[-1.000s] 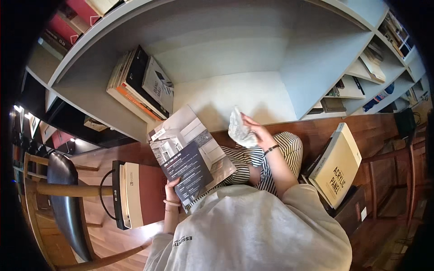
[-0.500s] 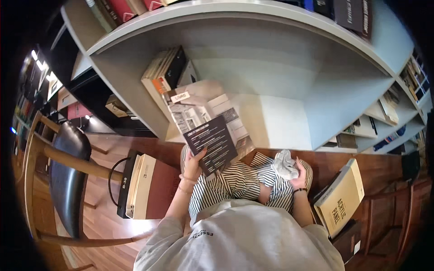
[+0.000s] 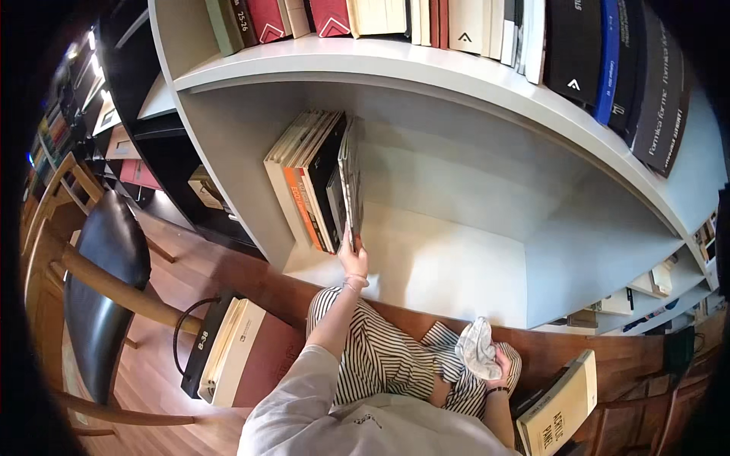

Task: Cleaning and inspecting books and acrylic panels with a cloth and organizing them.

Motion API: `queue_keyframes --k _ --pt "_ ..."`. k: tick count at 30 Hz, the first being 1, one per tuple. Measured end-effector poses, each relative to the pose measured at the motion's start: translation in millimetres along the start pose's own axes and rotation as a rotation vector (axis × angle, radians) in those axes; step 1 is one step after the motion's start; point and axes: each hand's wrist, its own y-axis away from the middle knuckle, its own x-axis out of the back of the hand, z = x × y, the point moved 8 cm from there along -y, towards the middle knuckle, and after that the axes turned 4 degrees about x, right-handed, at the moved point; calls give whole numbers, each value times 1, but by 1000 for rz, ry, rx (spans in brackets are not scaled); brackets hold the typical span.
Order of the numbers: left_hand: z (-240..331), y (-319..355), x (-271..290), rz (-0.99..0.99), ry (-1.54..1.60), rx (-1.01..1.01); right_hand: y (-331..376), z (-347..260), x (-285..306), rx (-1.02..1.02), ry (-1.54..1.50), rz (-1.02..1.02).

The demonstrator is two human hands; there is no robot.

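Observation:
My left hand (image 3: 353, 264) reaches into the lower shelf compartment (image 3: 449, 266) and grips a thin grey catalogue (image 3: 350, 171) by its near lower edge. The catalogue stands upright, edge toward me, at the right end of a row of books (image 3: 293, 186) against the compartment's left wall. From here I cannot tell whether it touches the black book (image 3: 325, 178) beside it. Near my right knee, my right hand (image 3: 501, 368) is closed round a crumpled light-grey cloth (image 3: 477, 349), which sticks up from the fingers.
Binders and books (image 3: 380, 17) fill the shelf above. On the floor to my left stand sample binders (image 3: 262, 353) beside a wooden chair with a black seat (image 3: 110, 296). A cream binder (image 3: 561, 410) rests on a stack at my right. More shelves (image 3: 654, 300) lie beyond.
My left hand has carried the catalogue from above my lap into the compartment and turned it upright at the row's end. The cloth stays in my right hand. My view has shifted.

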Motion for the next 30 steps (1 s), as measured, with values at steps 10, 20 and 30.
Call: queue_keyframes --k 10,20,30 --pt "-100 -77 -19 366 -240 53 -72 16 24 47 153 125" --pt "-114 -91 -33 566 -730 -140 -77 20 39 68 321 281" --pt "35 -10 58 371 -542 -142 -67 5 20 6 400 134"
